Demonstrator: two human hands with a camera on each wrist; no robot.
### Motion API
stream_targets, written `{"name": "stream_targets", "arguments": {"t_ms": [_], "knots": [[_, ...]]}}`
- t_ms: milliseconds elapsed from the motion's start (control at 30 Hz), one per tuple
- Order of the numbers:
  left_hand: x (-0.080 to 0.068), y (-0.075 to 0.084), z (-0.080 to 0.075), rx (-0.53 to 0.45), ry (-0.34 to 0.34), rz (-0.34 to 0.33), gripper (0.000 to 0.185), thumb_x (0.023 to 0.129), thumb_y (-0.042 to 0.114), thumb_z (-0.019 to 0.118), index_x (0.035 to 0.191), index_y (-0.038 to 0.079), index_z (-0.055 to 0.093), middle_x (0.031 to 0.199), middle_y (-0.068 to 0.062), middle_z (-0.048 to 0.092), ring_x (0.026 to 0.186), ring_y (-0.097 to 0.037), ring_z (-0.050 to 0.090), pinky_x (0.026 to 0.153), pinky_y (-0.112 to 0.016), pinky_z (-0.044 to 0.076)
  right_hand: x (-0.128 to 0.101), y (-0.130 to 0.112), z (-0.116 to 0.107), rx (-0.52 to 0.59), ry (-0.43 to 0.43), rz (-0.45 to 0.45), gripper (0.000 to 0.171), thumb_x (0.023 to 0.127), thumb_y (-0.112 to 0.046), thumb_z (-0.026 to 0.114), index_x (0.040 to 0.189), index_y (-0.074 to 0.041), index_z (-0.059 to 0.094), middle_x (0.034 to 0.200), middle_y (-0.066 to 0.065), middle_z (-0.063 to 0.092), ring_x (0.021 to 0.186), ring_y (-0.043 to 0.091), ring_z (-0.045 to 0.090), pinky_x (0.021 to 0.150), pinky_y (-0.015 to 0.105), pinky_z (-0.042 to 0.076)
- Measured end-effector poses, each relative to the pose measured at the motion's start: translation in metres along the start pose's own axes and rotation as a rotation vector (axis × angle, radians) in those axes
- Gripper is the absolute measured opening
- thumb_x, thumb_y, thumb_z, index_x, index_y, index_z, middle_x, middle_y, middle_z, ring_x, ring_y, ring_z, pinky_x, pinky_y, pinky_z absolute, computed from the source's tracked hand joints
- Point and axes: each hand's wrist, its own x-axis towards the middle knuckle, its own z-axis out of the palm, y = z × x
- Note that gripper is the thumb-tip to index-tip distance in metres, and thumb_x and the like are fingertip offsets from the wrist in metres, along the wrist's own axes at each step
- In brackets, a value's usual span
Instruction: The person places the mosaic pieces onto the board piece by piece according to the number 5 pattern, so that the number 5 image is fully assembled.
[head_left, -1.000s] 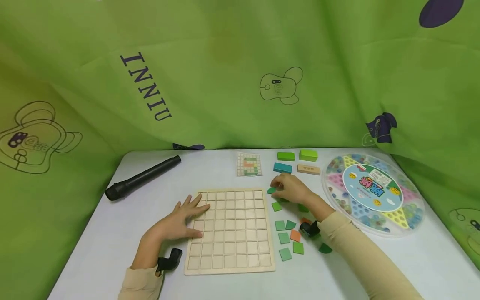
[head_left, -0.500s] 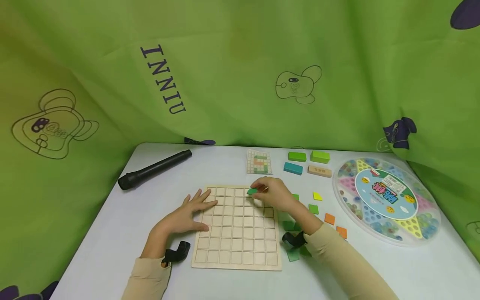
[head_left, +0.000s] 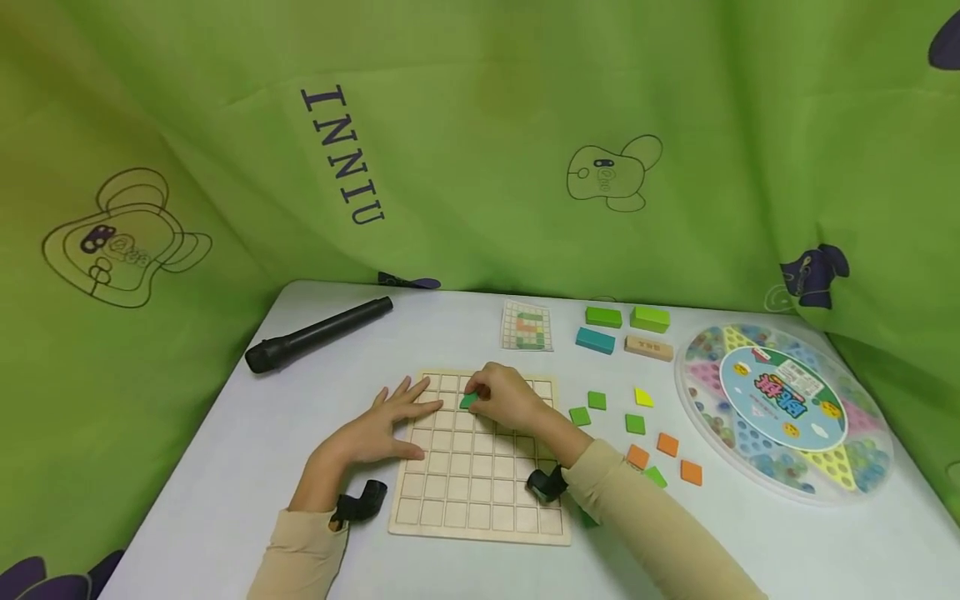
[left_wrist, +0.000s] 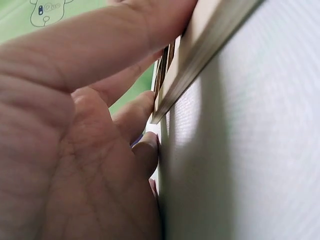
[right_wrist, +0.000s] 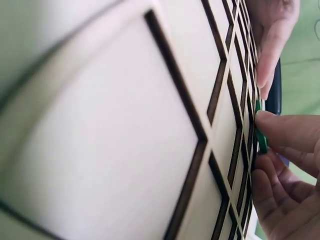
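A wooden grid board (head_left: 480, 512) lies flat on the white table. My left hand (head_left: 375, 429) rests with spread fingers on its left edge, the fingertips over the outer squares; the left wrist view shows the thumb and fingers at the board's side (left_wrist: 182, 75). Over the upper part of the grid, my right hand (head_left: 510, 400) pinches a small green tile (head_left: 468, 401) between thumb and fingers. In the right wrist view this green tile (right_wrist: 261, 135) is seen edge-on, right at the board's surface, with the left hand's fingers just beyond it.
Loose green tiles (head_left: 635, 424), orange tiles (head_left: 668, 444) and a yellow tile (head_left: 643, 397) lie right of the board; the right forearm hides others. Behind are a pattern card (head_left: 527, 326), several blocks (head_left: 596, 340), a round marble-game box (head_left: 783, 400) and a black microphone (head_left: 318, 335).
My right hand has picked up the green tile from right of the board and carried it left over the upper grid. The left hand stays at the left edge. The head view has shifted.
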Motion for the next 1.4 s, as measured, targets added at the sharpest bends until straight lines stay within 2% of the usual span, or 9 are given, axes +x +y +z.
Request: {"name": "stream_targets", "arguments": {"t_ms": [267,467,667,800,1000,1233,1400], "knots": [[0.000,0.002,-0.002,0.007,0.005,-0.002,0.075,0.075,0.034,0.076,0.142,0.017,0.046,0.159,-0.011,0.014,0.146,-0.039,-0.001,0.114,-0.060,-0.007,0.002,0.003,0.004,0.019,0.014,-0.041,0.019,0.083,-0.011,0.072,0.102,-0.009,0.071,0.096,0.002,0.062,0.083,0.011,0.057,0.072,0.023,0.051],[0.000,0.002,0.000,0.000,0.004,0.010,0.075,0.076,0.035,0.076,0.142,0.017,0.045,0.159,-0.011,0.014,0.146,-0.039,-0.002,0.114,-0.060,-0.007,-0.003,0.004,0.004,0.024,0.003,-0.017,0.021,0.084,-0.009,0.071,0.105,-0.007,0.072,0.102,0.003,0.061,0.089,0.014,0.058,0.075,0.024,0.052],[0.002,0.001,0.001,0.001,0.009,0.010,0.075,0.076,0.034,0.076,0.142,0.017,0.046,0.159,-0.010,0.014,0.146,-0.038,-0.001,0.115,-0.059,-0.007,-0.010,0.006,-0.002,0.010,-0.028,-0.059,0.032,0.086,-0.010,0.069,0.117,-0.005,0.066,0.107,0.005,0.061,0.091,0.015,0.058,0.077,0.027,0.052],[0.003,0.000,0.002,0.006,0.006,0.006,0.074,0.076,0.033,0.076,0.142,0.019,0.046,0.159,-0.009,0.014,0.146,-0.038,-0.002,0.115,-0.059,-0.007,-0.020,0.011,-0.011,0.053,-0.031,-0.064,0.041,0.088,-0.014,0.067,0.127,-0.006,0.059,0.114,0.006,0.062,0.100,0.018,0.060,0.085,0.033,0.052],[0.001,0.000,0.002,-0.004,0.014,-0.002,0.075,0.075,0.032,0.077,0.142,0.017,0.046,0.159,-0.010,0.014,0.146,-0.038,-0.002,0.115,-0.058,-0.008,-0.055,0.029,-0.036,0.121,0.078,-0.032,0.042,0.089,-0.015,0.066,0.129,-0.008,0.058,0.122,0.009,0.061,0.112,0.027,0.058,0.094,0.044,0.050],[0.000,0.000,0.003,-0.011,0.010,0.004,0.075,0.075,0.034,0.076,0.142,0.017,0.046,0.159,-0.011,0.014,0.146,-0.039,-0.002,0.114,-0.059,-0.008,-0.105,0.070,-0.058,0.054,0.249,0.119,0.040,0.085,-0.015,0.070,0.124,-0.008,0.061,0.123,0.009,0.061,0.111,0.031,0.059,0.091,0.047,0.051],[0.000,0.000,0.001,0.002,0.017,0.015,0.076,0.075,0.036,0.076,0.142,0.017,0.046,0.158,-0.014,0.015,0.145,-0.041,-0.001,0.114,-0.061,-0.008,-0.120,0.095,-0.065,0.019,0.289,0.178,0.040,0.084,-0.014,0.071,0.122,-0.004,0.062,0.121,0.012,0.062,0.112,0.033,0.059,0.093,0.048,0.050]]}}
